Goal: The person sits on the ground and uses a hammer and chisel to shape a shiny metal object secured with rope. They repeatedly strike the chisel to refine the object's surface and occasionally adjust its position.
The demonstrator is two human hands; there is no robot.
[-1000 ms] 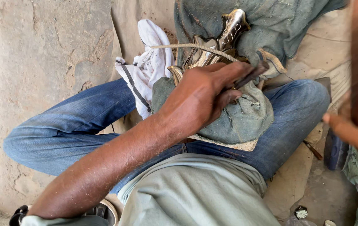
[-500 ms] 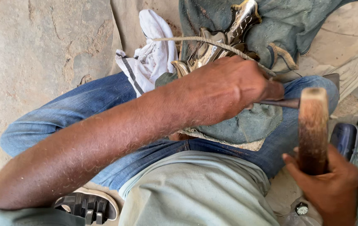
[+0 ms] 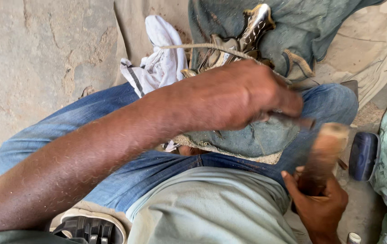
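Single view, head-worn camera, aimed steeply down at wearer's own lap. Very close: left forearm crosses frame from near left, jeans-clad legs fill middle. Far edge reaches stone floor and grey-green cloth. Near edge shows wearer's shirt. Right hand sits near right corner.

Worn wooden mallet, rough denim cloth, glossy metal piece.
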